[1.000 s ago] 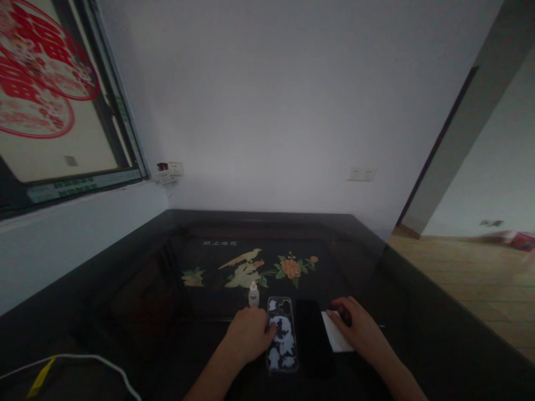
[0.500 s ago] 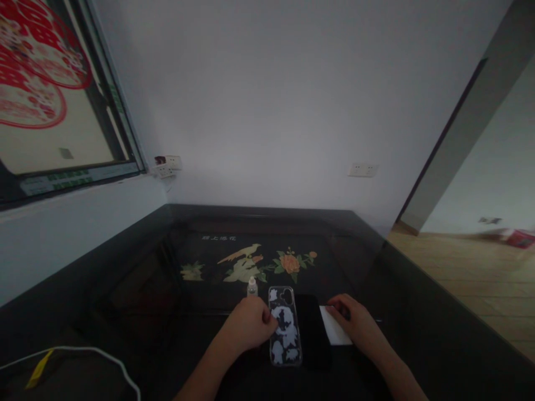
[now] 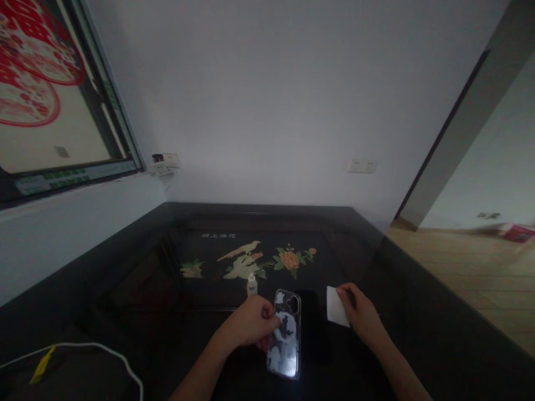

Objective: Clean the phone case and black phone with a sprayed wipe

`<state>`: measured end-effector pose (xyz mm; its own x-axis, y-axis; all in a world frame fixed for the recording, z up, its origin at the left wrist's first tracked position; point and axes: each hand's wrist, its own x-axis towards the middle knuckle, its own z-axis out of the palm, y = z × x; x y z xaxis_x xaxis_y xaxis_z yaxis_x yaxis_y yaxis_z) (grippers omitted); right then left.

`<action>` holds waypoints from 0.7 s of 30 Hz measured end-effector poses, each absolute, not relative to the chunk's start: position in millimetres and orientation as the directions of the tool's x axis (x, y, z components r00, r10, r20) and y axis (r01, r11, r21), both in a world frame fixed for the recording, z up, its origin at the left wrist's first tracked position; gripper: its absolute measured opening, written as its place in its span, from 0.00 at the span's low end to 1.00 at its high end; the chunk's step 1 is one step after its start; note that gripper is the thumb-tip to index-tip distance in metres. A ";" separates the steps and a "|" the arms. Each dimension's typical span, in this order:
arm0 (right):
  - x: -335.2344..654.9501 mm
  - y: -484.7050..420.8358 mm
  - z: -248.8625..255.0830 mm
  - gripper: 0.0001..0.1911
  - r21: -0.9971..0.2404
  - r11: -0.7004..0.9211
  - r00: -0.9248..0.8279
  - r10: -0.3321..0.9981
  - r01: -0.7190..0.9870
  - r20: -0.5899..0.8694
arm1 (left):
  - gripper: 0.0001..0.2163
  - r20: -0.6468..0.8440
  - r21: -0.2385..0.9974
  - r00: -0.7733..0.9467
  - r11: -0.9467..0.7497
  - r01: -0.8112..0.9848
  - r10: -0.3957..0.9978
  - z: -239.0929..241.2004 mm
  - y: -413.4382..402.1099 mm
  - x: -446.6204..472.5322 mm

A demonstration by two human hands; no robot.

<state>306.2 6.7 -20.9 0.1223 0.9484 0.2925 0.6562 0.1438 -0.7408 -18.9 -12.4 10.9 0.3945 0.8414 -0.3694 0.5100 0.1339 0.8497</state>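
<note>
My left hand (image 3: 256, 322) pinches the left edge of a clear phone case (image 3: 286, 352) with white printed shapes and a camera cutout at the top. The case is tilted, and a bright glare shows on its lower part. In my right hand (image 3: 360, 312), a thin white square sheet (image 3: 336, 307) is held by its right side, between thumb and fingers; whether it is paper or cloth I cannot tell. A flat black rectangle, probably a phone (image 3: 314, 326), lies between the hands, hard to separate from the dark table. Just beyond my left hand stands a small clear bottle with a white cap (image 3: 251, 285).
The glossy black table (image 3: 200, 328) carries an inlaid bird and flower picture (image 3: 288, 259). A white cable (image 3: 96, 345) with a yellow tag (image 3: 43, 365) runs across the near left. Behind stands a wall with sockets (image 3: 362, 166); a window is at left.
My left hand has tilted the phone case up off its flat position. My right hand has raised the white sheet and moved it away from the black rectangle, to the right.
</note>
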 end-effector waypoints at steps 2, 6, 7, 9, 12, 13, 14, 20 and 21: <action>304.9 5.5 -18.4 0.20 -0.789 0.098 0.171 0.953 0.606 0.250 | 0.12 -0.385 0.881 0.442 0.179 0.439 0.810 11.0 -12.3 -16.8; 299.8 4.7 -11.8 0.23 -0.864 0.066 0.199 0.962 0.500 0.188 | 0.16 -0.375 0.922 0.536 0.244 0.299 0.756 9.5 -12.6 -11.1; 298.4 5.2 -9.4 0.23 -0.883 0.049 0.192 0.969 0.468 0.156 | 0.17 -0.366 0.929 0.551 0.255 0.270 0.750 9.1 -12.7 -9.5; 295.4 7.0 -2.9 0.26 -0.915 0.020 0.156 0.984 0.403 0.090 | 0.17 -0.351 0.936 0.555 0.270 0.224 0.754 8.4 -12.5 -6.5; 288.0 9.9 12.7 0.27 -0.939 0.047 0.104 0.991 0.341 0.088 | 0.18 -0.324 0.946 0.513 0.270 0.178 0.795 6.1 -11.2 -3.6; 284.0 10.0 19.4 0.27 -0.941 0.079 0.100 0.988 0.330 0.119 | 0.18 -0.303 0.953 0.492 0.257 0.161 0.816 4.9 -10.6 -3.1; 278.8 9.4 26.7 0.25 -0.937 0.120 0.106 0.981 0.329 0.163 | 0.19 -0.276 0.961 0.474 0.239 0.138 0.836 3.4 -10.0 -2.9; 233.3 -7.0 55.2 0.13 -0.661 0.469 0.040 0.797 0.586 0.602 | 0.20 -0.196 0.975 0.464 0.223 -0.005 0.864 2.5 -10.2 -3.6; 226.2 -10.2 53.5 0.12 -0.604 0.526 -0.036 0.771 0.598 0.636 | 0.20 -0.203 0.973 0.464 0.229 0.000 0.862 4.2 -11.0 -4.1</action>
<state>226.2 -10.2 53.5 -0.0360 0.7708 0.6361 0.5985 0.5263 -0.6040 -4.1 -11.0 4.2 0.4637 0.8624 -0.2028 -0.0003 0.2291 0.9734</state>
